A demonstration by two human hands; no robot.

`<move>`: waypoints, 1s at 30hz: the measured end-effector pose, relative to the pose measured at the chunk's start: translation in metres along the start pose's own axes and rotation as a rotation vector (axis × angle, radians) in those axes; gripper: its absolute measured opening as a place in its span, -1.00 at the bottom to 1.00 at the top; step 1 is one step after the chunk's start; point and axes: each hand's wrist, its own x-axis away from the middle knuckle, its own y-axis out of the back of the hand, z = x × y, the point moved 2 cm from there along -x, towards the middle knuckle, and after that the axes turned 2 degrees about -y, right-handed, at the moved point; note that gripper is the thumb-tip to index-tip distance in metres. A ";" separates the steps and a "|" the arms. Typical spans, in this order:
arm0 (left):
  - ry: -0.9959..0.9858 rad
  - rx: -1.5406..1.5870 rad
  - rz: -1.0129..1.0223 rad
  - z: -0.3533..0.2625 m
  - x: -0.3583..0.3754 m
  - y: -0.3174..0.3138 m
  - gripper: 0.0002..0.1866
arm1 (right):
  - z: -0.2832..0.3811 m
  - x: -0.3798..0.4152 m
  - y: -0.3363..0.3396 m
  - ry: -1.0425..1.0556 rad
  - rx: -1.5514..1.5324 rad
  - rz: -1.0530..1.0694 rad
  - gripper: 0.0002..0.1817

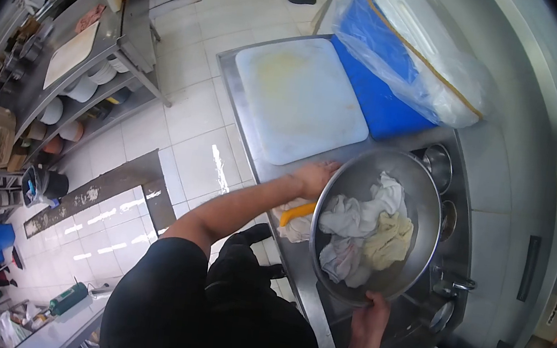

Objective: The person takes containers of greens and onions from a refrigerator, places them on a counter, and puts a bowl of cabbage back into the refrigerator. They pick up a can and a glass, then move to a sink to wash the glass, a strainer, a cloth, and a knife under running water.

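Currently holding a wide steel bowl (423,223) in both hands, closed on two separate places along its rim. Gripping with the left hand (313,177) at the upper left of the rim and with the right hand (370,314) at the bottom edge. Probably curling the left fingers around the edge, though too hidden behind the bowl to tell for certain. Carrying inside, between the two grips and touched by neither hand, a heap of crumpled fabric: a white cloth (387,196), a yellowish cloth (390,242) and a greyish-pink cloth (340,257). Holding all this above the steel counter (266,171), near a white cutting board (301,100) and close to some round metal containers (438,167). Passing with the left forearm just beside an orange-yellow object (298,212), seen against another pale cloth (296,232).
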 end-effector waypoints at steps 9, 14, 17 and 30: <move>-0.016 0.016 -0.030 -0.001 0.010 -0.011 -0.53 | -0.024 -0.104 -0.068 -0.115 0.085 0.202 -0.75; 0.001 0.012 0.177 -0.008 0.038 -0.016 -0.52 | -0.052 -0.168 -0.148 -0.180 -0.023 0.310 -0.83; 0.237 0.056 0.258 -0.038 0.047 0.011 -0.55 | -0.063 -0.194 -0.189 -0.146 0.084 0.284 -0.78; 0.252 -0.132 -0.073 -0.044 0.094 -0.012 -0.66 | -0.085 -0.209 -0.188 0.320 0.942 0.272 -0.49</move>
